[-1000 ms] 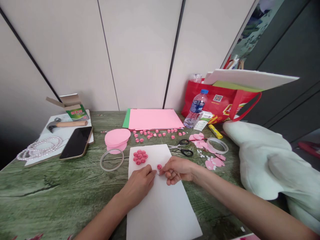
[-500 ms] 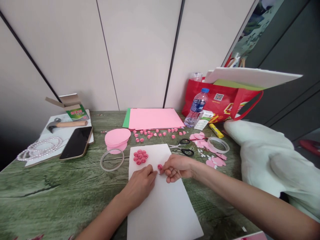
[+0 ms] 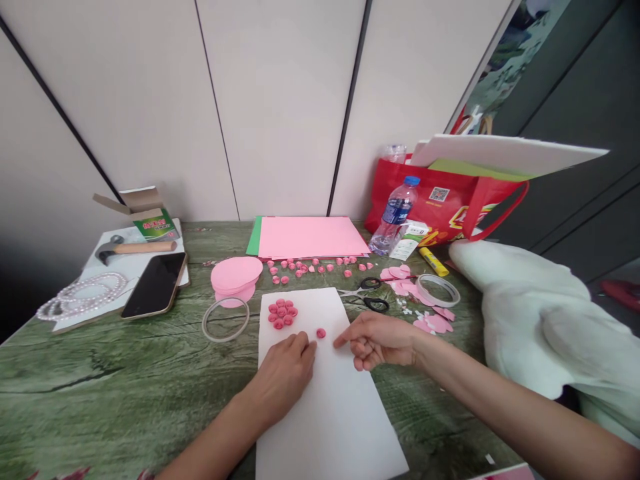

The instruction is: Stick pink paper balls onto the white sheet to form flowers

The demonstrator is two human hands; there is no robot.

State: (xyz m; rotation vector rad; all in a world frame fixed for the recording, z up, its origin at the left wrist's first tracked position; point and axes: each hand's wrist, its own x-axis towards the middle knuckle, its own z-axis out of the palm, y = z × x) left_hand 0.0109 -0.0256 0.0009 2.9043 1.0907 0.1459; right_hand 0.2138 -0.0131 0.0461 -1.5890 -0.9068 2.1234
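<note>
A single small pink rolled-paper rose [image 3: 321,333] rests on the white paper sheet [image 3: 330,407], between my two hands. My left hand [image 3: 286,373] lies on the sheet just left of this rose, its fingers curled and pressed together; whatever the fingertips may hold is hidden. My right hand [image 3: 379,340] hovers at the sheet's right edge, apart from the rose. Its index finger is stretched toward the sheet, the other fingers are loosely bent, and nothing shows in it. Toward the sheet's upper left sits a cluster of pink paper roses [image 3: 283,313].
Several loose roses [image 3: 301,267] lie in rows beyond the sheet. Scissors [image 3: 367,293], pink paper scraps [image 3: 433,323] and a tape roll [image 3: 437,291] are to the right. Pink ovals [image 3: 235,275], another tape roll [image 3: 225,320], a phone [image 3: 154,285] and a hammer [image 3: 135,247] are left.
My right hand has let go of the small rose and drawn back to the right. The rose stays on the sheet, and my left hand is almost unmoved.
</note>
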